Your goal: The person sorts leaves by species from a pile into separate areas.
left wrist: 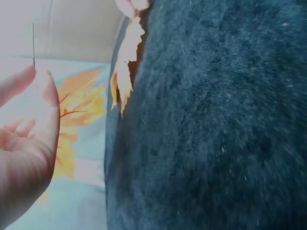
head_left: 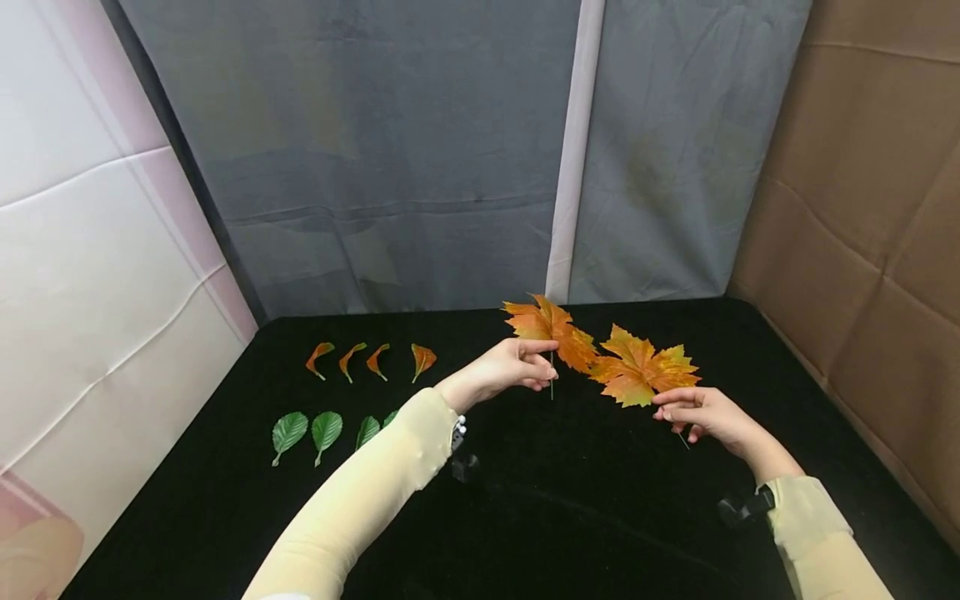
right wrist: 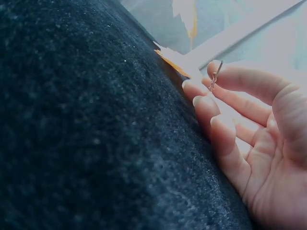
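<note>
My left hand (head_left: 517,364) pinches the thin stem of an orange maple leaf (head_left: 551,325), which stands up above the table near its back edge. In the left wrist view the stem (left wrist: 33,44) pokes out past the fingertips. To the right, my right hand (head_left: 712,417) holds a second, yellow-orange maple leaf (head_left: 637,367) by its stem between thumb and fingers, close over the black cloth. The two leaves overlap slightly at their edges in the head view. The right wrist view shows the stem end (right wrist: 217,74) at the thumb tip.
On the black tabletop (head_left: 570,517), several curled orange-green leaves (head_left: 377,361) lie in a row at the back left. Several green leaves (head_left: 327,431) form a row in front of them, partly hidden by my left sleeve (head_left: 375,483). A grey curtain (head_left: 412,167) hangs behind.
</note>
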A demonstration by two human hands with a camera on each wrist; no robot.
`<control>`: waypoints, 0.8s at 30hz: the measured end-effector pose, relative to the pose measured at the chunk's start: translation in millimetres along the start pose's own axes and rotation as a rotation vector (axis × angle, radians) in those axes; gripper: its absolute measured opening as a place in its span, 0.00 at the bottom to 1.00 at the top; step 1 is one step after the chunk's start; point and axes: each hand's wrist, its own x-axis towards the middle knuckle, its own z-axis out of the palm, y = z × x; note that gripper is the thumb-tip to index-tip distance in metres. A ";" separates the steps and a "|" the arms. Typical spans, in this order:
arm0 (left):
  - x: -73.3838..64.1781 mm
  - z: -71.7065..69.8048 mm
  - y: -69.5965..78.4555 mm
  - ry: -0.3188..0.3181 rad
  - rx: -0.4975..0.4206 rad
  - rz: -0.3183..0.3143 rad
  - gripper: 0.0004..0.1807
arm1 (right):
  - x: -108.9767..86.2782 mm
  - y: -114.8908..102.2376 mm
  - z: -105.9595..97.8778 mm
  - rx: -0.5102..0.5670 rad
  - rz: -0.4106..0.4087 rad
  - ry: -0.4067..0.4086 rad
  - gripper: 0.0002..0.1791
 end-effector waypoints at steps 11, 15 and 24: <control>-49.6 -8.8 -2.6 -0.025 0.107 0.023 0.33 | 0.0 2.5 0.0 -0.002 0.010 -0.005 0.23; -67.2 -13.4 -8.2 -0.018 0.106 0.011 0.34 | -0.8 3.0 -0.4 -0.002 0.013 0.001 0.23; -100.7 -26.4 -29.2 0.022 -0.012 -0.049 0.34 | -0.2 -0.8 0.7 -0.003 0.015 0.011 0.24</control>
